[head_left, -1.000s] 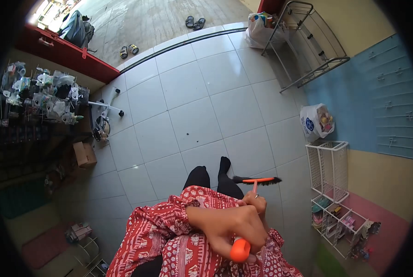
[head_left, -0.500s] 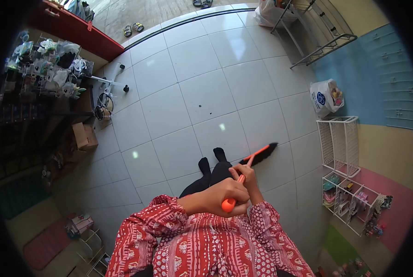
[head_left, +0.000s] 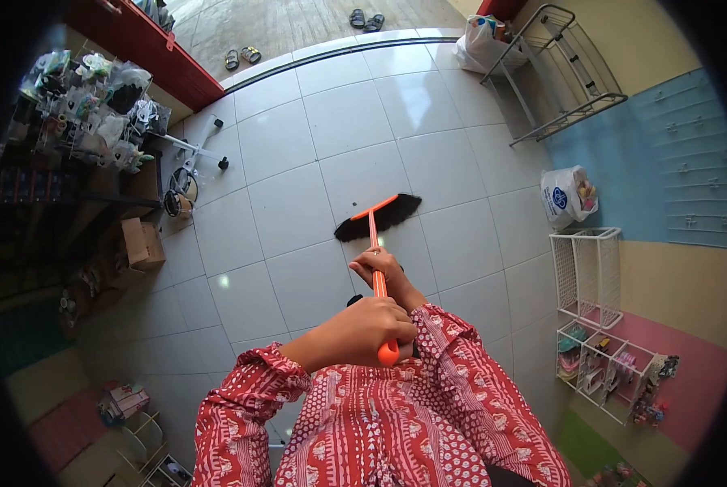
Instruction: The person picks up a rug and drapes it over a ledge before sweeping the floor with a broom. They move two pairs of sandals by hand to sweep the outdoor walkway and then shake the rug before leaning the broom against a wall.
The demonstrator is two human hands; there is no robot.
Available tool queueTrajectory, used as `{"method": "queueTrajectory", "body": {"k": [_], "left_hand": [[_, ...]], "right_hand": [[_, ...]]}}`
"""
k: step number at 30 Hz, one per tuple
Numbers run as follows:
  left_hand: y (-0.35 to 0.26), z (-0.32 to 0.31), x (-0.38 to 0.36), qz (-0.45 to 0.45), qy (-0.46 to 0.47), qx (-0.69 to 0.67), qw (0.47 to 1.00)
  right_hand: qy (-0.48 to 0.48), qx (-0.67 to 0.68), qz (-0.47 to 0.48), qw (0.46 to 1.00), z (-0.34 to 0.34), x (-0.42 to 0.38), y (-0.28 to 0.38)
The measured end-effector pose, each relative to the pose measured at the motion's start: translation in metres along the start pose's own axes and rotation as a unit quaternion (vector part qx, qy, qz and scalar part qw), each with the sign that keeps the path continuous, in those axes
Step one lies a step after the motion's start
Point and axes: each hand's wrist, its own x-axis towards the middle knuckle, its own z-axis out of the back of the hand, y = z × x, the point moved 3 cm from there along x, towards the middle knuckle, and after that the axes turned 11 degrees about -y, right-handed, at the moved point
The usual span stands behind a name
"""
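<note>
An orange-handled broom (head_left: 378, 213) with black bristles rests on the white tiled floor (head_left: 298, 276), its head ahead of my body. My left hand (head_left: 369, 330) wraps round the top of the handle, just below its rounded orange end. Farther down the stick, nearer the bristles, my right hand (head_left: 379, 266) has its fingers closed round the handle. A small dark speck lies on the tiles beside the broom head. My feet are mostly hidden behind my hands.
Racks of packaged goods (head_left: 95, 109) and a cardboard box (head_left: 142, 243) stand at left. On the right are a metal rack (head_left: 558, 73), a white bag (head_left: 569, 197) and white wire baskets (head_left: 588, 276). Sandals (head_left: 241, 57) lie beyond the door track.
The broom head has swung from the right to the middle of the floor and farther forward. Both hands have shifted left with the handle, still gripping it.
</note>
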Motion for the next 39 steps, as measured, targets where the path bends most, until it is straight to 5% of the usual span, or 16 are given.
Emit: {"method": "queueTrajectory", "body": {"k": [10,19,24,27,29,33,36,39], "left_hand": [[0.093,0.007,0.091,-0.014,0.000,0.071,0.997],[0.188,0.039,0.192,0.004,-0.014,0.081,0.997],[0.252,0.057,0.241,0.015,-0.035,0.206,0.978],[0.219,0.090,0.279,-0.018,-0.063,0.245,0.967],[0.161,0.114,0.302,-0.062,-0.095,0.222,0.968],[0.028,0.136,0.322,-0.183,-0.079,0.111,0.974],[-0.040,0.141,0.330,-0.295,-0.051,-0.086,0.950],[-0.065,0.135,0.358,-0.348,0.018,-0.322,0.880]], "right_hand": [[0.074,-0.045,0.026,0.996,0.022,0.114,-0.094],[0.126,0.037,-0.084,0.988,0.041,0.234,-0.191],[0.089,-0.141,-0.012,0.986,0.053,0.316,-0.234],[0.030,-0.116,-0.001,0.993,0.069,0.351,-0.212],[-0.067,-0.071,0.051,0.994,0.091,0.365,-0.158],[-0.080,0.073,0.138,0.985,0.154,0.349,-0.041],[-0.075,0.119,0.191,0.971,0.192,0.306,0.020],[-0.124,0.115,0.135,0.976,0.229,0.252,0.046]]}}
